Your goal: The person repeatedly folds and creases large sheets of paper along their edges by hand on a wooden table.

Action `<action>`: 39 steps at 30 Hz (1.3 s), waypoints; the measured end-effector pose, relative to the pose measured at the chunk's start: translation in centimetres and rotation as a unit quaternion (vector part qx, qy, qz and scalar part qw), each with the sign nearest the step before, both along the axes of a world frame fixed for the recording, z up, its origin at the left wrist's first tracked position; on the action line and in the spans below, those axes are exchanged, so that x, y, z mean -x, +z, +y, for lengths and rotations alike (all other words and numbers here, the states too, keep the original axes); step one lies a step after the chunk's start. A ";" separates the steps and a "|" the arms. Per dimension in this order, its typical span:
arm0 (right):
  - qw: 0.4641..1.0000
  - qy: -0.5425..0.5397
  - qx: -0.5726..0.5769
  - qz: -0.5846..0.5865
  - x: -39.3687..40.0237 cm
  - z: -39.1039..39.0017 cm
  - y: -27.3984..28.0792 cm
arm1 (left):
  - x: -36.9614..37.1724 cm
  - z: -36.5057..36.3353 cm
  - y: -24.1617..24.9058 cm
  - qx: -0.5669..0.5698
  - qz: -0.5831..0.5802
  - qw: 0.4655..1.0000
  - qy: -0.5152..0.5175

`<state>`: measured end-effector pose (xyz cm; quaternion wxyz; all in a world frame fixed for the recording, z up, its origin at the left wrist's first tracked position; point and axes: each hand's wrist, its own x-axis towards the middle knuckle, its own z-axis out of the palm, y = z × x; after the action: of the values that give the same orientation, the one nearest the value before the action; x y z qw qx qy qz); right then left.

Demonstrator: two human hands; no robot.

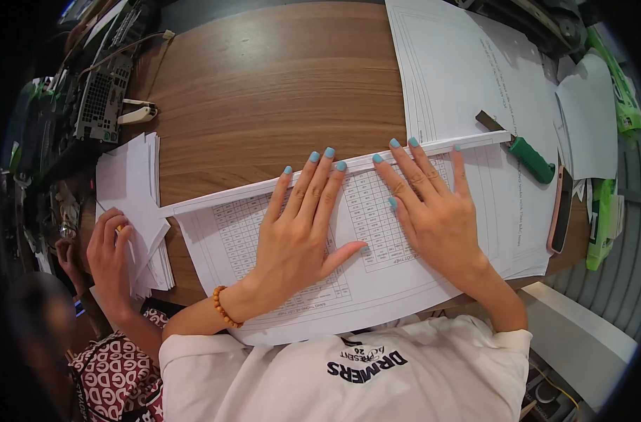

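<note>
A large printed sheet (292, 309) with tables lies before me, its far edge folded into a narrow strip (236, 195) that slants up to the right. My left hand (299, 225) lies flat on the sheet, fingertips at the fold and thumb spread out to the right. To its right, my right hand (433, 211) also rests flat with fingers apart, its fingertips on or beside the folded strip. Neither hand grips anything. Near the strip's right end is a cutter with a green handle (531, 160) and a dark blade.
Another person's hand (109, 246) rests by a stack of papers (127, 176) at the left. More large sheets (468, 77) lie at the back right. A phone (561, 211) sits near the right edge. Computer hardware (102, 98) stands at the far left.
</note>
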<state>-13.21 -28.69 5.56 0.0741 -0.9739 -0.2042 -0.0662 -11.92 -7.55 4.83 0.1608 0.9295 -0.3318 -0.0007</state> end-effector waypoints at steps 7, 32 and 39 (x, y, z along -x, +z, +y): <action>0.998 -0.048 0.029 -0.013 0.2 0.6 0.3 | 0.0 0.0 0.3 0.008 -0.003 1.000 0.009; 0.953 0.217 -0.207 -0.046 -6.3 7.3 -0.3 | -3.2 9.0 -0.2 0.165 -0.091 0.978 0.088; 0.955 0.176 -0.235 -0.034 -8.6 5.5 -0.2 | -4.0 9.9 -0.4 0.170 -0.150 0.965 0.135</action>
<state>-4.65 -23.19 5.39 0.3042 -0.8748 -0.3536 -0.1311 -7.95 2.39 4.39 0.2633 0.9142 -0.2191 0.2164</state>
